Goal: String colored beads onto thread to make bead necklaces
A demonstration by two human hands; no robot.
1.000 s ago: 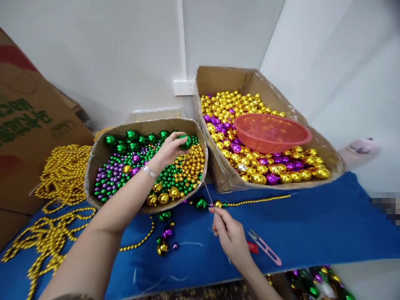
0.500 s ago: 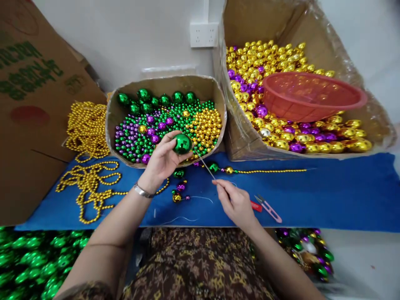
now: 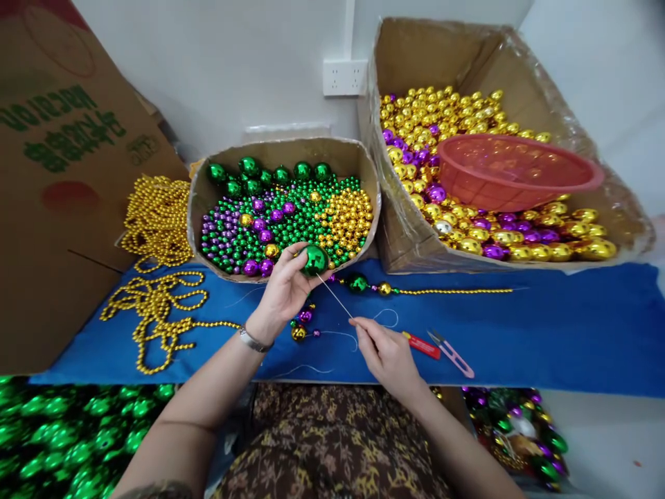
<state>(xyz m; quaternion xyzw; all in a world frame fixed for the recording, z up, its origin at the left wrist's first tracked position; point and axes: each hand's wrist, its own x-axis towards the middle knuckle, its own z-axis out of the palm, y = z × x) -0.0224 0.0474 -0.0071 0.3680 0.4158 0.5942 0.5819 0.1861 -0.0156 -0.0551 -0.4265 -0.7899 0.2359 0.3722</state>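
Note:
My left hand (image 3: 285,290) is closed round a large shiny green bead (image 3: 314,260), held over the near rim of the bead box. Pinched in my right hand (image 3: 387,352) is a long thin needle (image 3: 335,297), slanting up to the left with its far end at the green bead's underside. Whether the tip is inside the bead I cannot tell. Below my left hand, partly covered by it, lies a short string of purple and gold beads (image 3: 299,333) with loose thread. A second beaded strand (image 3: 358,282) with a gold chain runs off to the right.
A cardboard box (image 3: 378,220) holds green, purple and gold beads. A larger carton (image 3: 387,229) of gold and purple beads contains a red basket (image 3: 512,173). Gold bead chains (image 3: 156,305) lie left. Pink thread snips (image 3: 451,355) and a red-handled tool (image 3: 423,345) rest right on the blue cloth (image 3: 545,333).
The camera view has shifted slightly, so the boxes sit lower. Both hands stay close together, with the green bead still in my left and the needle in my right.

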